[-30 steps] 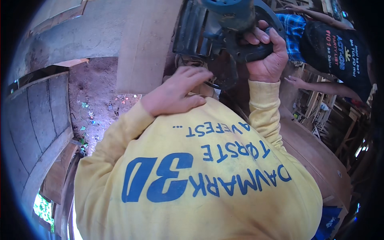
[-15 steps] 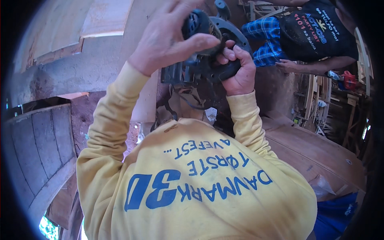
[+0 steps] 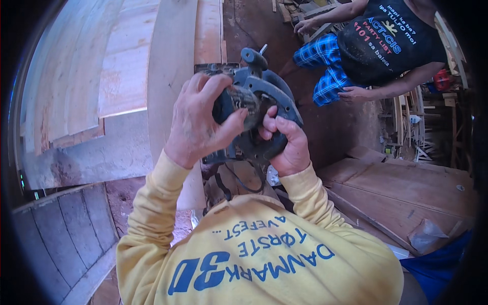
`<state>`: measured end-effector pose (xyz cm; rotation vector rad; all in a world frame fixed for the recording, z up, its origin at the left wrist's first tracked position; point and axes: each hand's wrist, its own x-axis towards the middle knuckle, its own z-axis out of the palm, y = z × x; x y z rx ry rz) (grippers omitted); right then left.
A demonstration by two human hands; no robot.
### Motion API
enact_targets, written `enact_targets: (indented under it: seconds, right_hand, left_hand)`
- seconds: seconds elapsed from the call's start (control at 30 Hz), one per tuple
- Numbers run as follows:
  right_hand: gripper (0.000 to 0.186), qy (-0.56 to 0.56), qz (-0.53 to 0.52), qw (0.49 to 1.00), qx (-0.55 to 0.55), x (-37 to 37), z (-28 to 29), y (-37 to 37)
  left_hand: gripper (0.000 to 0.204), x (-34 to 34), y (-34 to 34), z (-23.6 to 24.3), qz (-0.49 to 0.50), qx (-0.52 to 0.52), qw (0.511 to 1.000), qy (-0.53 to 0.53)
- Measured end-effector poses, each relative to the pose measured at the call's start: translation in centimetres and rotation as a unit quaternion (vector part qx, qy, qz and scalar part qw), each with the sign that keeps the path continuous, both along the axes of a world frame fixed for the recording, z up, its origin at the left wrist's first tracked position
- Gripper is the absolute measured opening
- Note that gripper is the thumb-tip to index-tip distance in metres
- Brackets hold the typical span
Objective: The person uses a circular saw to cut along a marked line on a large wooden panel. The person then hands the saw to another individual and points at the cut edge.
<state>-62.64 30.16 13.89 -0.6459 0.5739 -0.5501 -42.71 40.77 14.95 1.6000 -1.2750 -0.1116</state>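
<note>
A dark grey circular saw [image 3: 276, 87] is held in front of my chest, over the edge of a long pale board [image 3: 170, 66]. My left hand [image 3: 195, 117] is closed around its dusty motor housing, with the thumb along the near side. Wrapped around the saw's rear handle is my right hand [image 3: 294, 146], its fingers curled through the grip opening. A black power cord [image 3: 259, 183] loops below the saw, close to my body. The blade cannot be made out.
Several wooden planks [image 3: 76, 76] lie at the left. Another person [image 3: 391, 46] in a dark shirt and blue checked shorts stands at the far right. A brown wooden panel [image 3: 396, 188] with a crumpled plastic bag [image 3: 427, 234] is at the right. Scrap wood lies behind.
The saw and both hands sit lower in the picture, and more planks show. My left hand's fingers have settled around the motor housing. The other person's far arm is more visible.
</note>
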Motion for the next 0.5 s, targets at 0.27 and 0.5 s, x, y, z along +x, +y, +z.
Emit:
enact_targets:
  seconds: [0.27,0.5]
  right_hand:
    - [0.024,0.012,-0.033,0.993,0.111,-0.5,1.3,0.5]
    - [0.032,0.025,-0.006,0.996,0.089,-0.2,0.9,-1.1]
  left_hand:
    - [0.046,-0.7,-1.1,0.9,0.01,0.074,0.997,0.016]
    - [0.059,-0.1,-2.0,0.5,-0.039,0.103,0.993,0.039]
